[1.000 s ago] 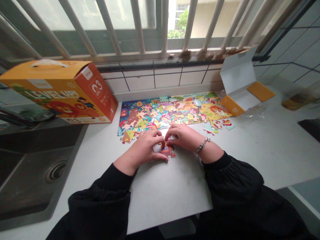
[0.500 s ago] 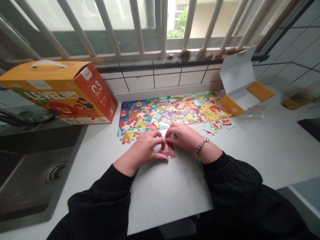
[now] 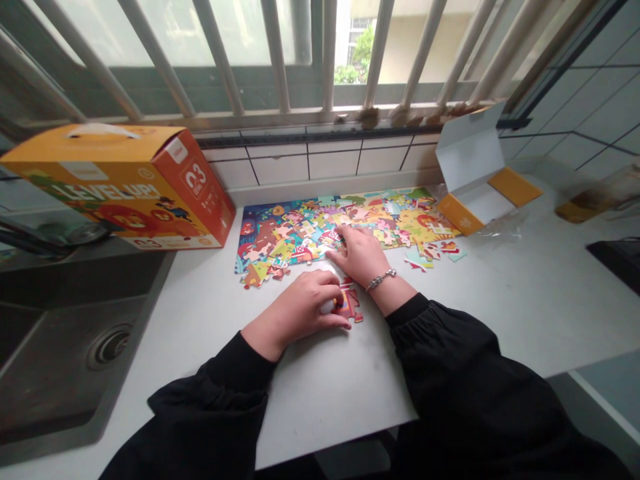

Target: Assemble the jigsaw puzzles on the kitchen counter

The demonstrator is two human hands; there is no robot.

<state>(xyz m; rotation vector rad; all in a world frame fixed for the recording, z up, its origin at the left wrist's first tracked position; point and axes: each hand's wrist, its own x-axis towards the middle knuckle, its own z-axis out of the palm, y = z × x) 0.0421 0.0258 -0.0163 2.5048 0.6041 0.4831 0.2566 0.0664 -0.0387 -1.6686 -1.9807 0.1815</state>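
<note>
A small cluster of red and purple jigsaw puzzle pieces (image 3: 353, 305) lies flat on the counter. My left hand (image 3: 311, 300) curls round its left side, thumb at the near edge and fingers on top, so part of it is hidden. Beyond it, my right hand (image 3: 361, 255), with a beaded bracelet at the wrist, reaches to the front edge of a heap of loose puzzle pieces (image 3: 320, 230). Its thumb and fingers are apart, and I see nothing between them. The heap lies on a long colourful picture sheet (image 3: 245, 250); a red piece with a white cross (image 3: 301, 251) sits at its front.
A large orange puzzle box (image 3: 115, 190) stands at the back left, beside a dark sink (image 3: 50, 347). At the back right is an opened yellow and white box (image 3: 475, 193) with clear plastic wrap. Several loose pieces (image 3: 420, 260) lie right of my right hand. Window bars run behind.
My right hand has let go of the red cluster and moved up to the heap, its fingers spreading. My left hand and the cluster have shifted slightly right and nearer in view.
</note>
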